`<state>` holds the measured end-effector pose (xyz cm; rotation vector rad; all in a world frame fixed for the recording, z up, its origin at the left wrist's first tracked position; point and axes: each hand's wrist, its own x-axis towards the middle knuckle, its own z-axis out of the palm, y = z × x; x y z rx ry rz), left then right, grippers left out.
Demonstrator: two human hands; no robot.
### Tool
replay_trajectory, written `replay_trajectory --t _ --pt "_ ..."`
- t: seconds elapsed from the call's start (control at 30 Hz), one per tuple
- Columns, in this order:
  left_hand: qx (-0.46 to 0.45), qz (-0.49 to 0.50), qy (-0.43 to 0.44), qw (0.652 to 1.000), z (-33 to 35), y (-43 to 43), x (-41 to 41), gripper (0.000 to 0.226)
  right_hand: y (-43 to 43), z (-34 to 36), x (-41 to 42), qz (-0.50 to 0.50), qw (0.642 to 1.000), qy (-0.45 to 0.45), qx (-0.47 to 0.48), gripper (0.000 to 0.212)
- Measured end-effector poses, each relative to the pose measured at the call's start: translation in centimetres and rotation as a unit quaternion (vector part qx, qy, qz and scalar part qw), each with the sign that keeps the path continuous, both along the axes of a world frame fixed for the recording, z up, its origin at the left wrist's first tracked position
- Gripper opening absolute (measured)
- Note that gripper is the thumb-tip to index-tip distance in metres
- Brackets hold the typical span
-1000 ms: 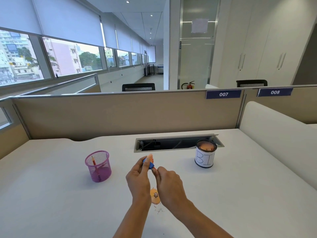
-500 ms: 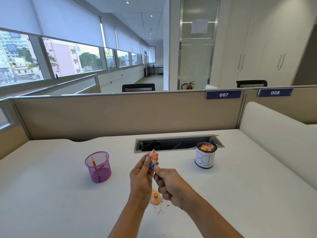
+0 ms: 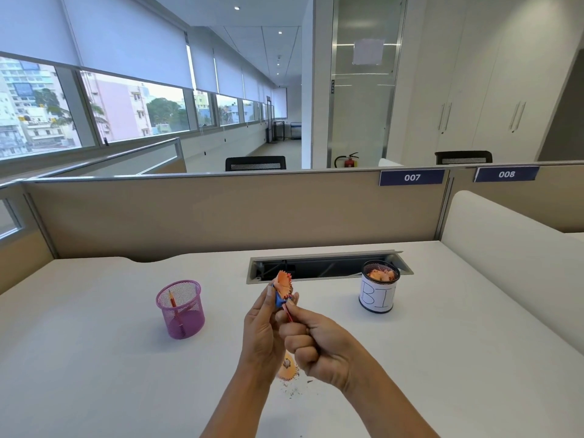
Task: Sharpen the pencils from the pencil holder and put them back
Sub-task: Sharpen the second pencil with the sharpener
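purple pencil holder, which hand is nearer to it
Left. The left hand, pinching the sharpener, is just right of the purple pencil holder; the right hand, gripping the pencil, lies farther right.

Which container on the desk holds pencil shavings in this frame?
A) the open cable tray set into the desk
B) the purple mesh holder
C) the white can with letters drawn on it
C. Curled orange shavings fill the top of the white can. The purple mesh holder shows only a pencil, and the cable tray shows no shavings.
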<state>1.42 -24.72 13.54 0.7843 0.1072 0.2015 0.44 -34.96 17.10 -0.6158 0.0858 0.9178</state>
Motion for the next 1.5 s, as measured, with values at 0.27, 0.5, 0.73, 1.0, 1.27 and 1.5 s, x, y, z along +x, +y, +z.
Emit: replay_trajectory --t 0.27,0.5,0.73,1.0,1.27,1.5 --pt "0.083 0.106 0.019 0.991 -0.5 0.5 -0.5 0.018 0.2 -0.9 0.6 -0.095 0.792 -0.386 -0.463 0.007" --pt "0.155 0.231 0.057 0.959 -0.5 -0.6 -0.7 0.009 0.8 -3.8 0.5 -0.154 0.399 -0.669 -0.607 0.018" --pt "0.145 0.188 0.035 0.971 -0.5 -0.6 -0.6 0.019 1.7 -4.1 0.0 -0.198 0.384 -0.659 -0.616 0.014" --pt "0.063 0.078 -0.007 0.995 0.3 -0.3 -0.2 0.024 1.6 -1.1 -0.3 -0.162 0.823 -0.343 -0.424 0.030" --pt "-0.027 0.003 0.019 0.999 -0.7 -0.4 -0.1 0.025 0.6 0.1 -0.9 -0.102 0.989 0.011 -0.110 0.034" --pt "-0.130 -0.051 0.023 0.990 -1.6 -0.7 0.6 0.031 0.9 0.1 -1.2 -0.099 0.990 0.102 0.024 0.040"
